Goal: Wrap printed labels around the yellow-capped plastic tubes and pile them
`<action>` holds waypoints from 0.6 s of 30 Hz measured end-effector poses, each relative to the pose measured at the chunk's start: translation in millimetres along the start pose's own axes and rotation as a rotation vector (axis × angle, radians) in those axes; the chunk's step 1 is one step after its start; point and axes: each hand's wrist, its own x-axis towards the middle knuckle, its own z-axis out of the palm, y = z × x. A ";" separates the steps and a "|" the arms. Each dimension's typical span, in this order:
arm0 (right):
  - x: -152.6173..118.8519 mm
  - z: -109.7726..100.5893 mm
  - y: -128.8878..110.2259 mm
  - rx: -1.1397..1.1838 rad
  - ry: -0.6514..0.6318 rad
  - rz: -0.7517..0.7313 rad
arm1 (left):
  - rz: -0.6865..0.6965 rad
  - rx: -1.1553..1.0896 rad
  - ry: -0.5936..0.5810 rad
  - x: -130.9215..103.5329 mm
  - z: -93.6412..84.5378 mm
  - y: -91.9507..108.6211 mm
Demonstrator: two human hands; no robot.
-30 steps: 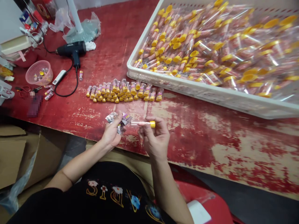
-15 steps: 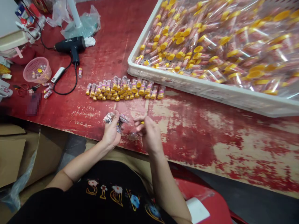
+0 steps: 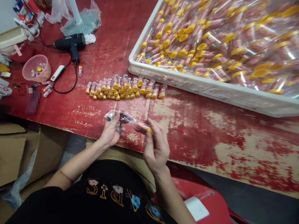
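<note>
My left hand (image 3: 112, 129) is closed around a bunch of printed clear plastic sleeves (image 3: 110, 115) over the table's front edge. One sleeve (image 3: 128, 117) sticks out to the right from its fingers. My right hand (image 3: 157, 141) pinches a small clear tube (image 3: 143, 126) by its yellow cap. The tube's far end points left and meets the open end of that sleeve; whether it is inside I cannot tell. Behind both hands lies a row of stacked yellow-capped tubes (image 3: 121, 88) in printed sleeves.
A large white crate (image 3: 210, 95) full of yellow-capped tubes stands at the right. At the left are a heat gun (image 3: 70, 43) with its cord, a pink basket (image 3: 35, 74), scissors (image 3: 21, 88) and a white stick-like box (image 3: 57, 73). Below is a red stool (image 3: 210, 199).
My right hand has turned and shifted right and slightly down, so the yellow-capped tube now shows plainly. A sleeve now extends from my left hand toward the tube.
</note>
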 end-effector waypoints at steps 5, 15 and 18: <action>-0.7 -11.6 -4.1 -0.068 -0.184 -0.207 | 0.000 0.073 -0.050 -6.2 -2.4 3.1; 8.6 14.6 -7.5 -0.047 0.197 -0.188 | 0.064 0.177 -0.186 -21.0 -4.4 -7.4; 12.2 19.7 -12.2 -0.055 0.264 -0.208 | 0.073 0.174 -0.186 -25.8 -5.0 -4.1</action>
